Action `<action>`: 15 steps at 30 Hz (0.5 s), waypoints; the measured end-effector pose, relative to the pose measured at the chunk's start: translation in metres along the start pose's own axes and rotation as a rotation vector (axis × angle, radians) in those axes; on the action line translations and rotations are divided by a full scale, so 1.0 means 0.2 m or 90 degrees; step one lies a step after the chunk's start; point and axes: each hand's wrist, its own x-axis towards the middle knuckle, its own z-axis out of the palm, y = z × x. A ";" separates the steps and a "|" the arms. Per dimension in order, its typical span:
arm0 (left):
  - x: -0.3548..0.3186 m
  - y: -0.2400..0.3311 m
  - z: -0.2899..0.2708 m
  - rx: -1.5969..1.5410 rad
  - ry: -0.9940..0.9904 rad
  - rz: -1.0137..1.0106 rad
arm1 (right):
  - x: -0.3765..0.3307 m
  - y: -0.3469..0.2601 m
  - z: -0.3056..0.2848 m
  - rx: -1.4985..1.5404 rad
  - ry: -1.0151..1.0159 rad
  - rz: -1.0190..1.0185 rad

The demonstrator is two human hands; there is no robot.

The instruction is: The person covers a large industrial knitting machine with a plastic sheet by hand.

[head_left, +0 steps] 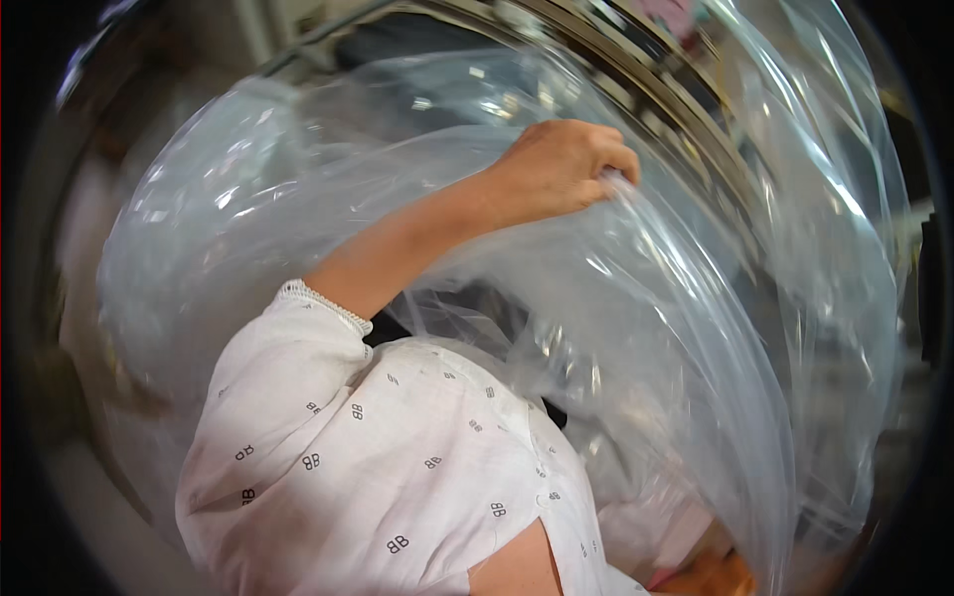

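My left hand (pixel 571 171) is closed round a gathered edge of clear plastic sheeting (pixel 686 288), its arm stretched across in front of my chest. From the fist the plastic falls in long folds toward the lower right. More of the sheeting billows out behind the arm and over to the left. At the lower right edge, skin of what looks like my right hand (pixel 717 573) shows, blurred and partly behind the plastic. Its fingers cannot be made out.
Another tall curtain of clear plastic (pixel 835 199) hangs at the right. Behind the sheeting, long metal rails or frame bars (pixel 656 84) run slantwise at the top. A dark surface (pixel 422 42) lies beyond them at the upper middle. The surroundings are smeared by motion.
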 end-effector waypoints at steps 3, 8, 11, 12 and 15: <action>0.14 0.14 0.31 -0.290 -0.267 -0.009 | -0.49 0.16 -0.42 -0.085 0.174 0.089; 0.12 0.16 0.60 -0.313 -0.519 0.028 | -1.24 0.32 -0.76 -0.215 0.389 0.227; 0.15 0.22 0.69 -0.329 -0.578 -0.077 | -1.57 0.36 -0.82 -0.286 0.468 0.302; 0.17 0.25 0.71 -0.337 -0.530 -0.064 | -1.67 0.33 -0.83 -0.313 0.502 0.315; 0.26 0.43 0.70 -0.348 -0.418 0.027 | -1.48 0.10 -0.47 -0.413 0.385 0.255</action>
